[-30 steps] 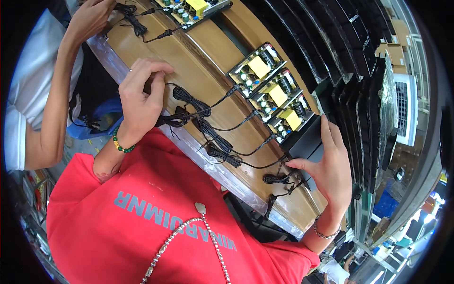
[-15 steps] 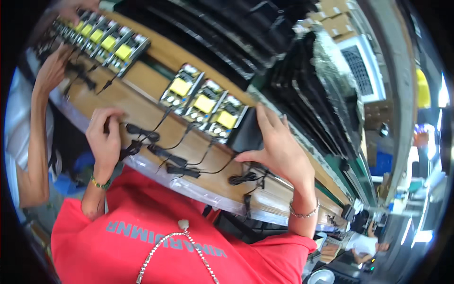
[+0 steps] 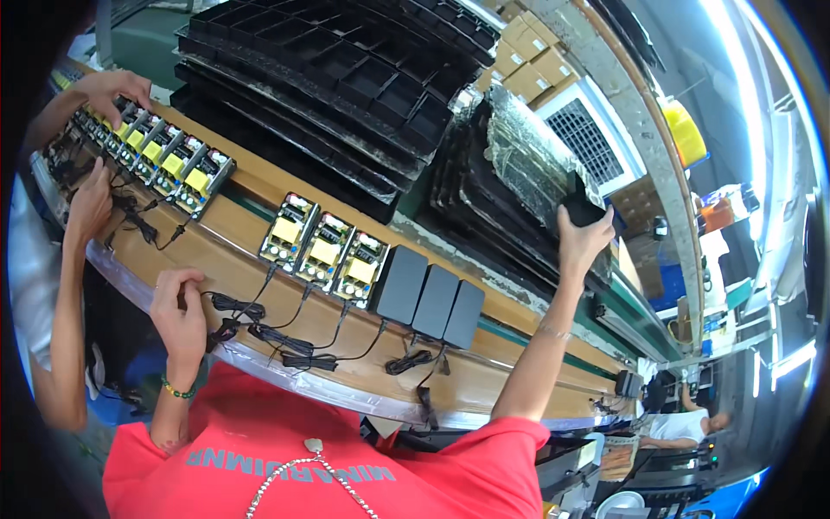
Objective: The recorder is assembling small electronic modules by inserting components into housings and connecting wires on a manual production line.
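My right hand reaches far out over a stack of foil-topped black trays. Its thumb and fingers close round a black plastic cover, partly hidden by the hand. Half curled, my left hand rests at the near side of the bench beside black cables, with nothing visible between thumb and fingers. Three bare power-supply circuit boards with yellow transformers stand in a row ahead of me. Right of them sit three dark closed cases, with leads trailing toward me.
More circuit boards line the bench on the left, where a co-worker's hands are at work. Black compartment trays are piled behind the bench. Cartons and a white grille panel stand farther back.
My right hand has left the dark case beside the boards and moved away to the tray stack, where it now grips a black cover. My left hand stays nearly in place. The view has shifted.
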Demonstrator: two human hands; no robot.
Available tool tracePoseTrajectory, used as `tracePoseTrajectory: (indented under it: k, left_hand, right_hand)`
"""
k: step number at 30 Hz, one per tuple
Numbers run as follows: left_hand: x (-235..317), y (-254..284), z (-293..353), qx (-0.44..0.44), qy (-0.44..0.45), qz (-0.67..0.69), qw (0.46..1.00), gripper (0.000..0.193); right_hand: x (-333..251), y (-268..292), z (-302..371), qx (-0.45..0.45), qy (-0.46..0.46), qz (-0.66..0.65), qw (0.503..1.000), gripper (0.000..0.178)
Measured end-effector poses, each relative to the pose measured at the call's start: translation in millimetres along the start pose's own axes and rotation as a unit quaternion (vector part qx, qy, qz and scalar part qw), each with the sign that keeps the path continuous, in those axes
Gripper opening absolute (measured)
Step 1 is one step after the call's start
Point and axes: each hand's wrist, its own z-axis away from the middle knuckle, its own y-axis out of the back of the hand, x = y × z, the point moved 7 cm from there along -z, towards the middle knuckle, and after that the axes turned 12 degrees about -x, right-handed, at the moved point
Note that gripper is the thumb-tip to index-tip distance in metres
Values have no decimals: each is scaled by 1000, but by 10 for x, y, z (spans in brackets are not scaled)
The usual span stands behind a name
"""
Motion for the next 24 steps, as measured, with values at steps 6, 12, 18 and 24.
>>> tracePoseTrajectory:
  k: [6,12,18,24]
  left_hand:
    - [-19,-16,5,-2,0,4,1000,11]
    - [-100,-51,32,-5,31,12,999,9]
    - [94,10,-29,37,-29,5,999,9]
    - [81,36,-27,40,-40,-6,998,10]
  right_hand:
    - [-1086,629,686,30,111,-63,991,110]
    - [-1613,846,805,-9,213,-37,976,121]
    - [-2061,800,1078,-218,259,-31,941,122]
    - [-2720,410,1352,-453,336,14,826,118]
